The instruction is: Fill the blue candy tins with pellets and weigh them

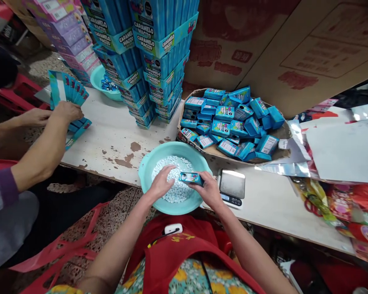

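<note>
Near the centre of the frame, a small blue box (188, 178) was held by its right end between the thumb and fingers of the right hand (207, 190). The left hand (162, 182) was poised over white pieces (176, 195), thumb and fingers parted; whether anything was cupped in its palm could not be told. The box was judged light, of thin, stiffish card, easily dented and slightly slick, best gripped gently by opposite sides with the dark hole at its left end uncovered. The pieces, probably hard and smooth, were contained in a turquoise bowl (145, 173). Just right of it, a scale (232, 183) was placed; above that, similar boxes (222, 127) were heaped in a cardboard tray (284, 141).
</note>
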A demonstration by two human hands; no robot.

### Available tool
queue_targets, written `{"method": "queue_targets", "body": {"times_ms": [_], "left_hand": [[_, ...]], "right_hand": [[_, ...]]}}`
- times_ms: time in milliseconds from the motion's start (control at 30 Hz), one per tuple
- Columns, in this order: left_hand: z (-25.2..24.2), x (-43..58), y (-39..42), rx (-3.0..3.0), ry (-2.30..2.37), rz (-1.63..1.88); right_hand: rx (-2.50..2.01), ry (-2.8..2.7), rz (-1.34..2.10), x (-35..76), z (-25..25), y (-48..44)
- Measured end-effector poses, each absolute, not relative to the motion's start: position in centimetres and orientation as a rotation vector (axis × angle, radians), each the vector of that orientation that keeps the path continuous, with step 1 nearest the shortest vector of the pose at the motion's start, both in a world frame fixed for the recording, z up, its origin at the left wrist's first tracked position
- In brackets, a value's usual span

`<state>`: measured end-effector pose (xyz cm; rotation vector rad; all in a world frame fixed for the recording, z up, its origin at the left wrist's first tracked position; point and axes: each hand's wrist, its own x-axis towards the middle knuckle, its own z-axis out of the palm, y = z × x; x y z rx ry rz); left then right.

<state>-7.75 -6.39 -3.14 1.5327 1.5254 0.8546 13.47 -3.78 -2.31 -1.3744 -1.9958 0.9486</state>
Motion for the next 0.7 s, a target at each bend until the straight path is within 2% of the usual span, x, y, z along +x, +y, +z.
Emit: {"method": "queue_targets", "body": {"times_ms": [67,133,200,267,367,433,533,633,700], "left_hand": [[-1.3,-7.4,-6.3,1.564,1.317,0.853],[0.9,-7.4,-6.1,1.568,1.321,0.859],[2.7,-8.6,-5.8,1.545,1.534,0.891],[3.6,-11.1,-4.9,1.515,1.865,0.941],[2.4,-16.8,-2.5,1.471,2.354,0.938],[0.2,-20.5,-0.3,1.398,2.501,0.857],[-3.4,-23.8,2.7,1.174,2.491,0.817],[-5.5,-24.2,4.0,1.044,2.437,0.863],[-6.1,-23.5,3.3,1.027,2.445,0.902]], "right_hand": [[-1.304,-1.865,1.109,12.7,-2.1,-3.8],[-1.241,-1.724,1.231,12.0,-1.8,-3.9],[-1.290,-1.600,1.162,12.1,-1.6,-3.9],[-1.445,-1.467,0.932,13.1,-1.8,-4.0],[-1.687,-1.230,0.757,15.6,-3.1,-4.8],[-1.795,-1.049,0.898,16.8,-4.3,-5.7],[-1.819,-0.778,1.359,17.0,-5.9,-7.5],[-1.737,-0.618,1.761,16.0,-7.3,-9.0],[-1.707,-0.554,1.869,15.6,-8.2,-9.8]]}}
